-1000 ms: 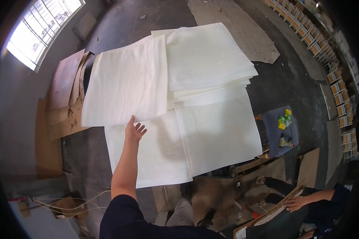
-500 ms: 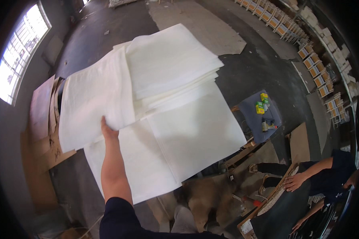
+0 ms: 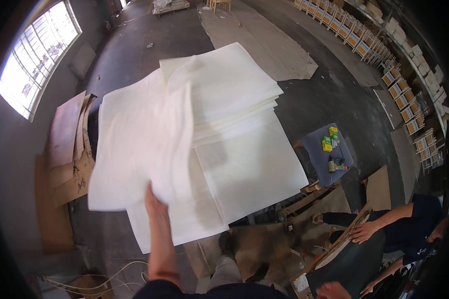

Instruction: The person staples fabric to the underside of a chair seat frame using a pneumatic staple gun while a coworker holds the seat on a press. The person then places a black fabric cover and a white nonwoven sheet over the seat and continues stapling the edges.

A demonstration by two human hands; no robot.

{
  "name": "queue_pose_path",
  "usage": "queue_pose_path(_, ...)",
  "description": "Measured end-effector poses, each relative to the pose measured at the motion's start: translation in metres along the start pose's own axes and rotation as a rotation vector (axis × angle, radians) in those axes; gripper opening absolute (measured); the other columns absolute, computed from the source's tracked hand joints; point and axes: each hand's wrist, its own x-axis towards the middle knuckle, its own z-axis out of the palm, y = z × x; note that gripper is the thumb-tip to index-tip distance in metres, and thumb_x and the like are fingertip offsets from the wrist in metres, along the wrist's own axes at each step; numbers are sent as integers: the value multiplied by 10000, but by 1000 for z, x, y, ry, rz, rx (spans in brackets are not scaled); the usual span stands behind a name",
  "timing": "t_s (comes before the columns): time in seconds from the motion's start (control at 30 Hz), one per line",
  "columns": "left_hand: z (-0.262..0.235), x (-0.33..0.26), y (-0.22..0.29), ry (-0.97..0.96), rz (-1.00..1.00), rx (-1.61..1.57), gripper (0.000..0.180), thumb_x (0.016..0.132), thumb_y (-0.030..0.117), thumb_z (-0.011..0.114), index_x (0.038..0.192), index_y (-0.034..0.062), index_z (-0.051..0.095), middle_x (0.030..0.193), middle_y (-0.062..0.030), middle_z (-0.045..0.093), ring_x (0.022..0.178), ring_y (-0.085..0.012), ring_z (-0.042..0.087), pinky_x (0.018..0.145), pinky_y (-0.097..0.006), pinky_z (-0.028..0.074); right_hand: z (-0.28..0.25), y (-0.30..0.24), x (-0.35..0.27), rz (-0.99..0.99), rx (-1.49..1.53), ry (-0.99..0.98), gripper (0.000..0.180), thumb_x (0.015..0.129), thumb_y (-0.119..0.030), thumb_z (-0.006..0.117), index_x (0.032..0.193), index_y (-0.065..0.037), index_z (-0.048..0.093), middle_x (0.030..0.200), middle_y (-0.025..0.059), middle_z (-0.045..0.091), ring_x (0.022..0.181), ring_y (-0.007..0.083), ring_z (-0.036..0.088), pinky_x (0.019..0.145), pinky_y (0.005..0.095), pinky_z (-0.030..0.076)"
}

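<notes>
Then my left grip (image 3: 154, 207) pinched the lower edge of a big, white, limp foam sheet (image 3: 142, 149); it rose tilted above my fingers.

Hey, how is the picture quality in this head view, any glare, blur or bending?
Head view: the window at upper left is blown out to near white; the lifted white sheet held by the left hand is slightly motion-blurred and casts a soft shadow on the sheet stack; fisheye bends the chair row and darkens the corners.
</notes>
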Motion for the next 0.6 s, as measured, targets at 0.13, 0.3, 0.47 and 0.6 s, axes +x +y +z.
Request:
queue_pose_path(0.13, -70, -173, -43, 78, -197, 30, 491, 1169, 313, 554, 1509, -36, 612, 1495, -181, 698, 1374, -343, 670, 1223, -503, 517, -6, -99, 145, 63, 967, -33, 416, 1135, -194, 689, 1514, -31, 634, 1274, 84, 771, 1111, 186, 745, 912, 346, 610)
queue_pose_path(0.3, -142, -282, -76, -13, -372, 183, 493, 1162, 279, 599, 1549, -24, 561, 1520, -188, 668, 1368, -375, 667, 1197, -548, 536, 68, -174, 289, 110, 1323, -373, 599, 1168, -507, 590, 1588, -80, 567, 1373, 154, 744, 1248, 321, 748, 1034, 512, 600)
queue_pose_path(0.47, -147, -302, -175, 156, -523, 266, 489, 1145, 224, 631, 1572, 2, 545, 1548, -179, 648, 1412, -408, 632, 1235, -611, 499, 124, -124, 363, 220, 1090, 484, 348, 1117, -411, 685, 1199, -80, 757, 1051, 75, 798, 894, 210, 750, 778, 437, 600)
queue_pose_path(0.6, -172, -302, -216, 151, -649, 38, 484, 1154, 249, 616, 1575, 20, 550, 1568, -174, 635, 1439, -403, 609, 1247, -624, 480, 119, -126, 348, 23, 945, 576, 266, 1026, -304, 770, 1056, -41, 794, 896, 101, 801, 859, 260, 771, 813, 419, 594)
